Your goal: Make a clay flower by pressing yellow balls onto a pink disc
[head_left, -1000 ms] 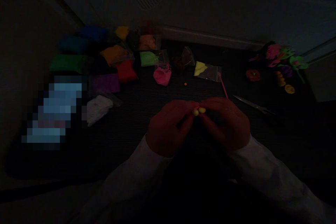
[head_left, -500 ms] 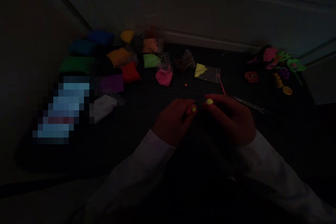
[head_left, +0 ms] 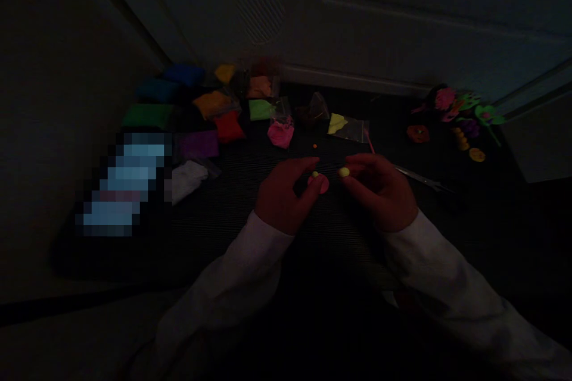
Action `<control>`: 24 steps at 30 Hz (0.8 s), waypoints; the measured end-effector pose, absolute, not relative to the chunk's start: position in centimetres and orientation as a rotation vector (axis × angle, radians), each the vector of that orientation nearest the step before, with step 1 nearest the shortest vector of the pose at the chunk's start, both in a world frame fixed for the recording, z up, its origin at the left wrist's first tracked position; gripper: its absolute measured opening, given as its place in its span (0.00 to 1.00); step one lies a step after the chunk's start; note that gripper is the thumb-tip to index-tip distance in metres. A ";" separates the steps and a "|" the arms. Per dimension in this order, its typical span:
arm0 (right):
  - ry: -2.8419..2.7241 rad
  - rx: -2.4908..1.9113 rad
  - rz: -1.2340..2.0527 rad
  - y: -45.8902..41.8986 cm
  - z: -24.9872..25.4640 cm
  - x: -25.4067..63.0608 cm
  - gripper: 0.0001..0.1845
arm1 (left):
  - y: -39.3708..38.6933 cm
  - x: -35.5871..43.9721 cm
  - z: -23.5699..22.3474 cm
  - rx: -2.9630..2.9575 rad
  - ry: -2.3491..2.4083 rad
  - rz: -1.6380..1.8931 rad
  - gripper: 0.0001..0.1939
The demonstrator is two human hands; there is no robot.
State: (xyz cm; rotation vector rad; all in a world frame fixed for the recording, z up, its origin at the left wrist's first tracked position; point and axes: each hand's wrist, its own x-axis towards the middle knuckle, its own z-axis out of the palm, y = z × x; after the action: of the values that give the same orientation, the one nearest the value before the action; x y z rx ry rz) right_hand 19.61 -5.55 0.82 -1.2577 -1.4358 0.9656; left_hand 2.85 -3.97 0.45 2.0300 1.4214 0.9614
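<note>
My left hand [head_left: 286, 193] holds a flat, round pink clay piece [head_left: 323, 186] under its thumb, with the forefinger lifted away. A tiny yellow-green clay ball [head_left: 315, 174] shows at the thumb, by the edge of the pink piece. Between the thumb and forefinger of my right hand [head_left: 384, 190] is a larger yellow clay ball [head_left: 344, 172]. The two hands are a small gap apart above the dark ribbed table [head_left: 214, 202]. Just beyond them lies a small orange bit [head_left: 314, 146]. The light is very dim.
Bags of coloured clay, among them yellow [head_left: 337, 124], pink [head_left: 280, 134], red [head_left: 229, 127] and white [head_left: 187, 181], spread across the back and left. A lit, blurred screen [head_left: 127, 181] is at left. Scissors [head_left: 417, 177] lie right, near clay flowers [head_left: 465, 107].
My left hand has opened its forefinger away from the thumb, so more of the pink piece shows. My right hand keeps its pinch on the yellow ball. The view has shifted slightly.
</note>
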 end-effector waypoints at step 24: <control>-1.937 -1.120 0.378 -6.1 2.0 17.3 0.11 | -3.6 2.3 0.9 0.833 0.851 0.912 0.10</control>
State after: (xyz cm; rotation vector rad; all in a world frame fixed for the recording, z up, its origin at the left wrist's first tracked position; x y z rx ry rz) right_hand 17.26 -6.08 2.00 -1.1197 -1.9366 0.3779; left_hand 2.29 -3.58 0.87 0.8331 0.8511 0.9115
